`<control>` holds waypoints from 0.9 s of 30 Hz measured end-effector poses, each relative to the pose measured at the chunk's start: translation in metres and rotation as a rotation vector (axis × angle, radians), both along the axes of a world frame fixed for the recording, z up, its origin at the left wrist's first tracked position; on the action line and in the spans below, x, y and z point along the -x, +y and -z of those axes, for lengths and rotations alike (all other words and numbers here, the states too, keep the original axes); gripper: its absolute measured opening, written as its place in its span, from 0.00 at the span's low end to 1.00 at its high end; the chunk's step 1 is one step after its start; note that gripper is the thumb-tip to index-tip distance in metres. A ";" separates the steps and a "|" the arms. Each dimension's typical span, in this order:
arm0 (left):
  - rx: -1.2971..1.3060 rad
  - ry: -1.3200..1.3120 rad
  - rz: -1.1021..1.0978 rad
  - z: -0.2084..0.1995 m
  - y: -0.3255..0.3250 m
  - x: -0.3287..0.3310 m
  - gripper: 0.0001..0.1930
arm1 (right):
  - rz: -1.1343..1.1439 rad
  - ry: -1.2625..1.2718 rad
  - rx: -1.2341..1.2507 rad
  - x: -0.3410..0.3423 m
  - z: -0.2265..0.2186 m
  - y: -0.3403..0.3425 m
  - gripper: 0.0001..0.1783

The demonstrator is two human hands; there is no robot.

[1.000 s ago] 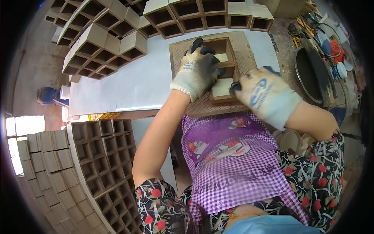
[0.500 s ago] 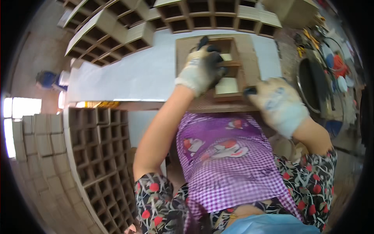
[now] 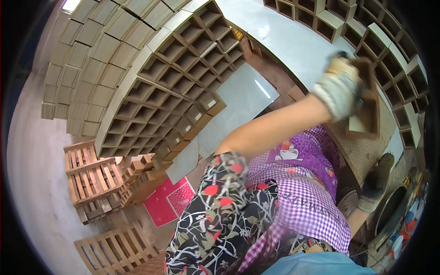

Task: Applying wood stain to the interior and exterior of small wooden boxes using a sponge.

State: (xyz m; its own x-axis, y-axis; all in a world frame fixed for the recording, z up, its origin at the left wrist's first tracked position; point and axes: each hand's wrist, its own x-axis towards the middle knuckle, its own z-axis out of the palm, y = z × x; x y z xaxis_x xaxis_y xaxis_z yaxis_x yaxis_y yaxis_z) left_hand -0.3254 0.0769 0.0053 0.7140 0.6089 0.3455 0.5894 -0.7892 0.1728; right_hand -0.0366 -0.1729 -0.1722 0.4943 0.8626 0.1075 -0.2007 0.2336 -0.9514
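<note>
Right hand (image 3: 377, 176) withdrew from divided brown box (image 3: 372, 101).

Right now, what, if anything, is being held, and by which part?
The left hand holds the two-compartment wooden box, apparently by its left long side; the right hand shows nothing held.

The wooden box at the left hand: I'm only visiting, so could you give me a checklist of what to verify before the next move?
1. Left hand touching the wooden box: ok.
2. Left-hand grip secure: cannot tell; the fingers are blurred and partly hidden.
3. Right hand also on the box: not ok; it is apart from it, near the lower end of the perforated board.
4. Right hand free of any object: cannot tell; the fingers are too dark to make out.
5. Gloves worn on both hands: ok.
6. Box resting flat on the board: cannot tell; motion blurs it.
</note>
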 end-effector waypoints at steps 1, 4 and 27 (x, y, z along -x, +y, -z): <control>-0.064 -0.290 -0.044 0.008 0.002 0.029 0.14 | -0.001 -0.004 0.001 0.009 -0.006 0.001 0.32; 0.184 -0.073 -0.393 -0.006 0.022 0.087 0.23 | 0.025 0.378 -0.033 0.015 -0.022 0.001 0.32; 0.503 -0.250 -1.480 0.244 0.096 0.232 0.30 | 0.188 -0.922 0.280 0.028 -0.045 -0.007 0.30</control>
